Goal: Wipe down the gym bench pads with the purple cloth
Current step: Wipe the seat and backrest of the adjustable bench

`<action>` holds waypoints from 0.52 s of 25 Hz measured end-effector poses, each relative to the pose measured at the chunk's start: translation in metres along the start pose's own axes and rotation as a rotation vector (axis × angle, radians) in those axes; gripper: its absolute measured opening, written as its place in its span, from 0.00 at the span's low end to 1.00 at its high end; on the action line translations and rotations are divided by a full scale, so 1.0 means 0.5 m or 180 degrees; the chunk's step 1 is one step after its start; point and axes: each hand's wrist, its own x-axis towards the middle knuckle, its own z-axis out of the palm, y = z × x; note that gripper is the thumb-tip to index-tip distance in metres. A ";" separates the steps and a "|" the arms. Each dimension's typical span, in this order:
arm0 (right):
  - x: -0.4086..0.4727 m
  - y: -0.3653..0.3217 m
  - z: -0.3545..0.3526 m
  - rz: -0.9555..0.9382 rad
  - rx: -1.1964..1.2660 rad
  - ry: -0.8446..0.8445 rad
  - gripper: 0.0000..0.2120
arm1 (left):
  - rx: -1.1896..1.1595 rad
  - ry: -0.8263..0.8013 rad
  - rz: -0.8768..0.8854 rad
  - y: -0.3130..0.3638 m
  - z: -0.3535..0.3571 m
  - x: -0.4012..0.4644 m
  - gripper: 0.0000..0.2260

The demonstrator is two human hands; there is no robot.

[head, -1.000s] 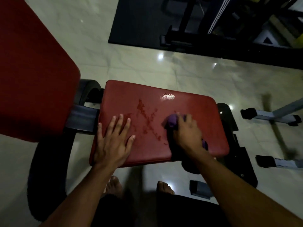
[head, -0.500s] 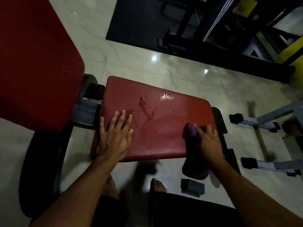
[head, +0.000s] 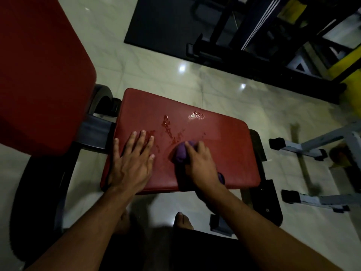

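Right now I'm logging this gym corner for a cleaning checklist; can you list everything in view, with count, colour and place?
Padded seat pad: one, dark red, centre, wet streaks on top.
Padded back pad: one, dark red, upper left, beside the seat pad.
Crumpled purple cloth: one, purple, on the seat pad under the right hand.
Rubber floor mat: one, black, top centre.
Metal machine frame: one, black, on the mat, top right.
Steel stand legs: two, grey with black end caps, right edge.
Tiled floor: pale, glossy, all around.
Left hand: flat on the seat pad's left part, fingers straight.
Right hand: grips the cloth.
Bare feet: two, below the seat pad.
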 end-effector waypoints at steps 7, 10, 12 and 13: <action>-0.062 0.156 -0.113 0.0103 0.0942 0.0007 0.26 | 0.0037 -0.0009 0.0119 -0.005 0.001 0.002 0.30; 0.045 0.237 -0.146 0.1002 0.1372 0.1004 0.19 | 0.0010 0.0092 0.0131 -0.007 0.011 0.009 0.29; 0.147 0.229 -0.114 0.1059 0.1453 0.1013 0.21 | -0.0017 0.0169 0.0154 -0.010 0.015 0.011 0.28; 0.191 0.212 -0.084 0.1048 0.1251 0.0873 0.23 | -0.0035 0.0222 0.0170 -0.010 0.017 0.009 0.28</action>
